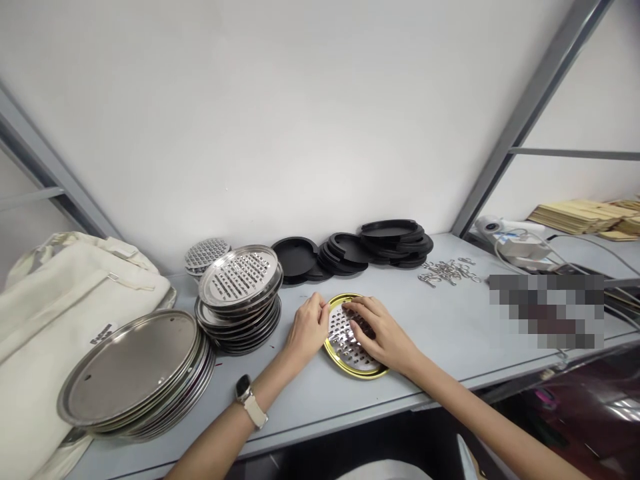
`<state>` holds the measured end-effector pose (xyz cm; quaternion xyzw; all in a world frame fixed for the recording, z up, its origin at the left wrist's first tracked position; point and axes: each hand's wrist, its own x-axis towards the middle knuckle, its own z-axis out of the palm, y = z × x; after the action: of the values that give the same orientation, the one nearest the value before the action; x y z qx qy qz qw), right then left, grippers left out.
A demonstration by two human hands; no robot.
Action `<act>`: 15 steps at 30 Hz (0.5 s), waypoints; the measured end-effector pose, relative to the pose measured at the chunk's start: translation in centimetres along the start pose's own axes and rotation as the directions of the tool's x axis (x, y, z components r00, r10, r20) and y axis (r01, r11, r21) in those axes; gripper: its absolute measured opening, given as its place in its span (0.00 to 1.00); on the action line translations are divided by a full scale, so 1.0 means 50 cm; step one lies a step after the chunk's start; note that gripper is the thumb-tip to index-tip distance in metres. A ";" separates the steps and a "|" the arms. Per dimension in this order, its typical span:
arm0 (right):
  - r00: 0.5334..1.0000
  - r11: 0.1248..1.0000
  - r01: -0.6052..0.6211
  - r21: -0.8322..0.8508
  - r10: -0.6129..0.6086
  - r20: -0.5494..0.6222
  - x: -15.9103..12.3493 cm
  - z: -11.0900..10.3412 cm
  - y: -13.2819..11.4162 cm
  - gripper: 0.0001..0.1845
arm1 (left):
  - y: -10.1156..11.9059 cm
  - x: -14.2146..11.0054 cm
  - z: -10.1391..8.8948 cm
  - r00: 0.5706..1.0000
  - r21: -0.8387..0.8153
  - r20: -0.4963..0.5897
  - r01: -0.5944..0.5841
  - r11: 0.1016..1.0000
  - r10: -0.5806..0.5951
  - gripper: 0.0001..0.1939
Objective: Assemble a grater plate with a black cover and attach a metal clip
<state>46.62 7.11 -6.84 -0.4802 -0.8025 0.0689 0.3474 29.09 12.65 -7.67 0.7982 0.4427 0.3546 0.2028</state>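
Note:
A round gold-rimmed tray lies on the grey table with a perforated steel disc set in it. My left hand rests at the tray's left edge, fingers curled against its rim. My right hand lies flat on top of the perforated disc, fingers stretched out and pressing on it. A watch is on my left wrist.
A stack of perforated steel discs stands to the left, a stack of plain steel plates further left by a cream bag. Black round lids line the wall. Small metal clips lie at the right.

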 end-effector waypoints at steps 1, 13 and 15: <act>1.000 1.000 -0.003 -0.001 0.003 0.002 0.000 0.001 0.000 0.16 | -0.001 0.001 0.000 1.000 -0.003 0.002 0.003 1.000 -0.003 0.08; 0.984 0.986 -0.124 0.111 0.137 -0.117 -0.021 -0.014 0.006 0.10 | -0.015 0.003 0.004 0.999 0.019 0.035 0.018 1.000 -0.019 0.07; 0.993 0.993 -0.088 0.078 0.094 -0.066 -0.038 -0.017 0.001 0.10 | -0.017 0.002 0.005 0.999 0.023 0.032 0.024 0.999 -0.025 0.08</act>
<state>47.77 5.41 -7.14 -0.5051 -0.7639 0.0978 0.3894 28.84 13.20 -8.34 0.8008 0.4530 0.3339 0.2051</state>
